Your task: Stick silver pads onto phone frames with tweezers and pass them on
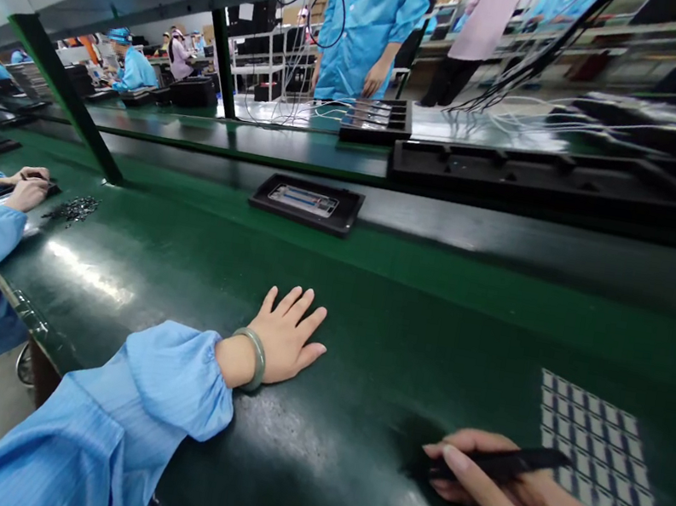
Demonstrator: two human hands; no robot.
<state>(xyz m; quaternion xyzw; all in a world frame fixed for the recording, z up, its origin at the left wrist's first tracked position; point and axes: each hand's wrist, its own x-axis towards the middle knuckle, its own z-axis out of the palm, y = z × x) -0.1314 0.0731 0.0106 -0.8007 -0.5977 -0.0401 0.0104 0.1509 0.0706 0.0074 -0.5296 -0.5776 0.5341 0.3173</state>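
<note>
The left hand (285,339) lies flat on the green mat of the bench (404,324), palm down, with the fingers spread apart and nothing in them, a pale jade bangle (250,358) at the wrist and a loose blue cuff (175,373) just behind it. Toward the near right corner of the bench, the right hand (530,501) has its fingers closed around a slim black tool (501,463) of a kind the view does not settle, and the tool's far end reaches over the left edge of a sheet of small blue-and-white labels (600,470). Nothing visible pins that sheet to the glossy mat, so a dragged tool tip could make it skid, or could crease or lift a label. The bangle and baggy cuff sit low on the surface, and a careless sideways sweep of that arm could catch the black tray (306,203) lying near the bench's far edge, with a flat device in it, and shift it toward the drop behind. At the left edge, a co-worker's hands (27,192) sit close to a scatter of small dark parts (71,208), which a wide reach from either person could spread or knock off the bench
</note>
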